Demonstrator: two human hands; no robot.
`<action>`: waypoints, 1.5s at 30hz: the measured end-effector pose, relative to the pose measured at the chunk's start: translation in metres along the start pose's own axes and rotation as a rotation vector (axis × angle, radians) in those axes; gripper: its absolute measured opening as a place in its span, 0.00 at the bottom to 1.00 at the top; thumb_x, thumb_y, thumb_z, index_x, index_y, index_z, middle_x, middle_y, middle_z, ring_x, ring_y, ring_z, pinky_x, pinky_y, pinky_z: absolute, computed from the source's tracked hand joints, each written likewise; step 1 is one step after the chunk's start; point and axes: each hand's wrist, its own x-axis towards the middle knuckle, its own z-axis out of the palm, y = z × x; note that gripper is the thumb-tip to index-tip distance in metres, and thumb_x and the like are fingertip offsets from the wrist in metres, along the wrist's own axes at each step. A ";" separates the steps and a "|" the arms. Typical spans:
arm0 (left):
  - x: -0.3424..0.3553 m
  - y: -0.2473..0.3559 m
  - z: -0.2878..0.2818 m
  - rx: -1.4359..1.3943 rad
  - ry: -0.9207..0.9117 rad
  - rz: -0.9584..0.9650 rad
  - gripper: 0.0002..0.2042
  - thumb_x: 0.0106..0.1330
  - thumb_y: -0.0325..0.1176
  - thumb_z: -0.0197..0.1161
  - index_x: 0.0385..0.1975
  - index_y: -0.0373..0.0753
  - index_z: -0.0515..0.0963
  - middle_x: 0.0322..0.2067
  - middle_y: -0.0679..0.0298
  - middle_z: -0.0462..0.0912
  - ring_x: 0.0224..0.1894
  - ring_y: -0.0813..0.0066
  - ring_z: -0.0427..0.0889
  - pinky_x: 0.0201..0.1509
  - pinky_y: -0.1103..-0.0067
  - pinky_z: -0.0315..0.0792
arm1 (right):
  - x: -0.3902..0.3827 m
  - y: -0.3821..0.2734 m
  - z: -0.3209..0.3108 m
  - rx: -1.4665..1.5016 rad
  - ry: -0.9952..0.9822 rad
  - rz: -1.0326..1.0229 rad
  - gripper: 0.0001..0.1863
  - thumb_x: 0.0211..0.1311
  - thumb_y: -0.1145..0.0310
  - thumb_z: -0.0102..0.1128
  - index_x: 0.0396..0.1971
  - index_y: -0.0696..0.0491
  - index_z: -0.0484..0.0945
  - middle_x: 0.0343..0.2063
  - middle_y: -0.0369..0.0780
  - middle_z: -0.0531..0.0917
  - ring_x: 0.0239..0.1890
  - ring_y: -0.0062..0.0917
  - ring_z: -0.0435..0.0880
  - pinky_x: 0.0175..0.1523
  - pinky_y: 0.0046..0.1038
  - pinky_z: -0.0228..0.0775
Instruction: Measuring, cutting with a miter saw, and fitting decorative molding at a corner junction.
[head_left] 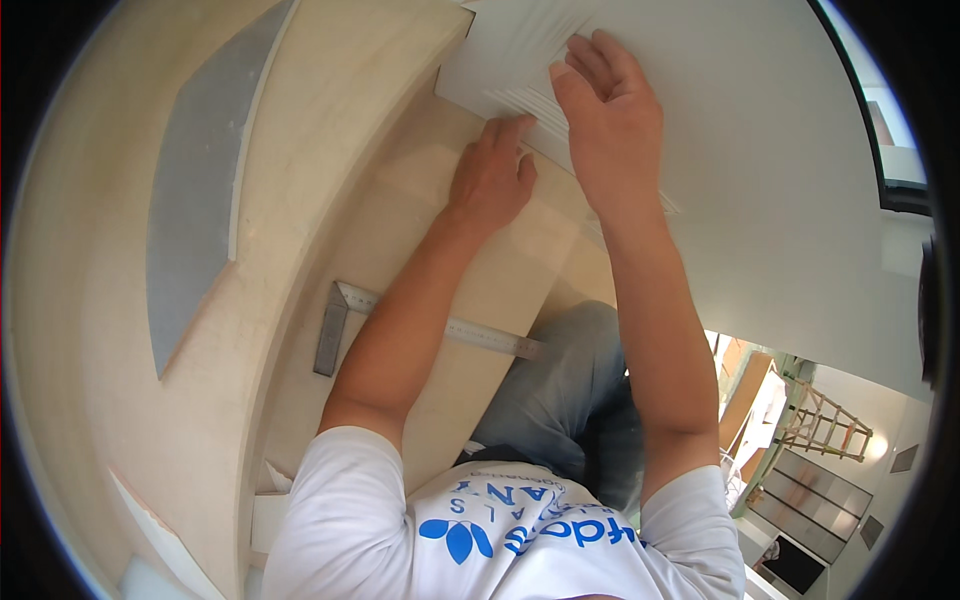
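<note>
- White panel, lgst item, upper R. Ridged lines run across it nr my fingers; both arms reach fwd to this part, so I take it as the thing being worked on. Fixed or loose: can't tell.
- Beige slab, L side, long edge beside my L arm. Prob. limits room on that side, hence arms kept to R of it.
- Beige surface, lower, betw. slab & my leg. Carries the square; flat, so a handy spot to park a tool.
- Grey patch, pointed, pale R edge, on slab. Sheet or gap: can't tell.
- Jeans leg, bent, beside lower surface; prob. lets me get in close.
- Metal square, lying flat under L forearm, blade partly hidden. Not in hand; prob. put down to free both hands, within reach.
- R hand, up at panel, approx. half open, fingers bent, thumb apart; nothing seen in it. Prob. steadying or feeling; contact unclear.
- L hand, lower, nr panel's bottom edge, fingers loosely bent, no grip seen. Fingertips at/nr ridges; touch unconfirmed.
</note>
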 end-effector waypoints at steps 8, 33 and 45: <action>-0.001 -0.004 0.003 -0.017 0.040 0.045 0.23 0.67 0.27 0.63 0.62 0.37 0.72 0.54 0.48 0.78 0.47 0.48 0.83 0.54 0.58 0.77 | 0.013 0.000 0.002 -0.089 0.100 0.005 0.24 0.68 0.63 0.67 0.57 0.64 0.82 0.46 0.44 0.90 0.48 0.26 0.88 0.57 0.28 0.79; -0.004 0.011 -0.007 0.150 -0.093 0.178 0.33 0.68 0.24 0.58 0.75 0.50 0.68 0.54 0.50 0.80 0.45 0.49 0.84 0.53 0.58 0.79 | 0.018 -0.019 0.015 -0.228 0.261 0.070 0.17 0.68 0.63 0.68 0.48 0.62 0.86 0.39 0.45 0.90 0.35 0.25 0.91 0.41 0.26 0.79; 0.000 0.006 0.002 0.138 -0.140 0.160 0.31 0.67 0.25 0.59 0.73 0.43 0.68 0.53 0.48 0.79 0.46 0.47 0.83 0.53 0.57 0.77 | 0.013 -0.003 0.026 -0.214 0.342 -0.058 0.19 0.67 0.61 0.70 0.46 0.62 0.87 0.35 0.42 0.92 0.30 0.22 0.91 0.39 0.25 0.79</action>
